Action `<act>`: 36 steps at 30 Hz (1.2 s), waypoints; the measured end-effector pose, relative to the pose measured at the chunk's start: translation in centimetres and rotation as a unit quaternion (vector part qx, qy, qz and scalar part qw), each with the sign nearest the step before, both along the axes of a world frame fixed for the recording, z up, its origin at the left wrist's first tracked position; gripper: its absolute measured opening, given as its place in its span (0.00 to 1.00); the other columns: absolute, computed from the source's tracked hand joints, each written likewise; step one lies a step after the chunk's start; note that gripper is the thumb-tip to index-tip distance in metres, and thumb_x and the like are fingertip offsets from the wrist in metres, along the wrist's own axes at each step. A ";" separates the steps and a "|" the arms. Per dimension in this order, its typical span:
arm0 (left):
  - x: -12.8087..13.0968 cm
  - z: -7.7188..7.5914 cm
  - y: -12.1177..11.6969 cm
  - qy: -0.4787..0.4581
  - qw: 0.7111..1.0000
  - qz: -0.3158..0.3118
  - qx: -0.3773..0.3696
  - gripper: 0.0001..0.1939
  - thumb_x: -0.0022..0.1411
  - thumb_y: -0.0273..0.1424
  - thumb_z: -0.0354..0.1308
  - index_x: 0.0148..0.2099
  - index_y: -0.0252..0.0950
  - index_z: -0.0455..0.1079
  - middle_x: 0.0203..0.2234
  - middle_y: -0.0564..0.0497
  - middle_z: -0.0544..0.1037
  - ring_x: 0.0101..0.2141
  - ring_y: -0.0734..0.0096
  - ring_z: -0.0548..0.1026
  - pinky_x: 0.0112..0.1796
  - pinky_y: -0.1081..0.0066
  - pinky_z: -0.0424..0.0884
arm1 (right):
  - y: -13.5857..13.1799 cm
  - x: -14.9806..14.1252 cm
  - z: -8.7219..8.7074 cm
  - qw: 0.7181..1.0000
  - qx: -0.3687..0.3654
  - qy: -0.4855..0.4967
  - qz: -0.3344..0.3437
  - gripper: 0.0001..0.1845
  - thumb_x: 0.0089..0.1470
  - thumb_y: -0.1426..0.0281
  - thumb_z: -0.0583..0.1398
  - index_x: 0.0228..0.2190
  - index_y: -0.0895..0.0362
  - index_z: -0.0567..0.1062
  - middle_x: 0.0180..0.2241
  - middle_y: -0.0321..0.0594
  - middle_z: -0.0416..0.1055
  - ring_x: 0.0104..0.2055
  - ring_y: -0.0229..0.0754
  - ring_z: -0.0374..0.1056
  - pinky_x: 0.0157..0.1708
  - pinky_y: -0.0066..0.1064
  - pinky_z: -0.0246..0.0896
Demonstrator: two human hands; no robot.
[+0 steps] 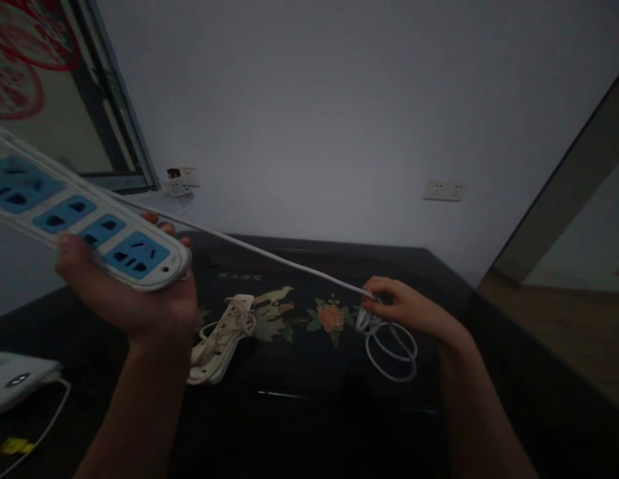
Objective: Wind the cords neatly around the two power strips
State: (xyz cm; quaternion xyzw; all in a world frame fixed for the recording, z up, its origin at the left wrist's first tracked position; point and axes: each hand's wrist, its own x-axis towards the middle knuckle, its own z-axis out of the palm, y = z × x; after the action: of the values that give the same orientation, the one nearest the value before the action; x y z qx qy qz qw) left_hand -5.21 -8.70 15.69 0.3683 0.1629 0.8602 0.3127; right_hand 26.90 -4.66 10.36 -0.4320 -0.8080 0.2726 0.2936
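My left hand [154,299] is wrapped round a white power strip [154,276] with blue socket faces, raised at the left and tilted down to the right. Its white cord [274,255] runs taut from behind the strip across to the right. There my right hand [396,303] pinches the cord between thumb and fingers. Loose loops of the cord hang below the right hand, over the dark tabletop. Between my hands, lower down, a second white power strip [217,349] lies on the table with its own cord bundled on top.
The glossy dark table [309,412] bears a painted flower and bird pattern. A white device [20,379] with a cable sits at the left edge. Behind the table, the wall carries a double socket [443,191] and another socket [189,176] near the window.
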 end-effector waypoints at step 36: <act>6.6 -6.4 2.9 0.625 0.732 -0.223 -0.157 0.20 0.57 0.42 0.59 0.49 0.38 0.73 0.38 0.47 0.79 0.36 0.61 0.75 0.38 0.69 0.69 | -2.8 -4.9 1.4 0.957 0.211 0.121 -0.157 0.06 0.53 0.69 0.60 0.30 0.55 0.79 0.31 0.39 0.77 0.33 0.41 0.72 0.34 0.33 0.66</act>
State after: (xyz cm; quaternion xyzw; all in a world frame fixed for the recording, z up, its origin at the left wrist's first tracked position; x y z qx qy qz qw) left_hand 1.41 -5.84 9.33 0.7943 0.3671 0.3044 0.3765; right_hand 21.98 -7.49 11.74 -0.4457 -0.7276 0.0963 0.5125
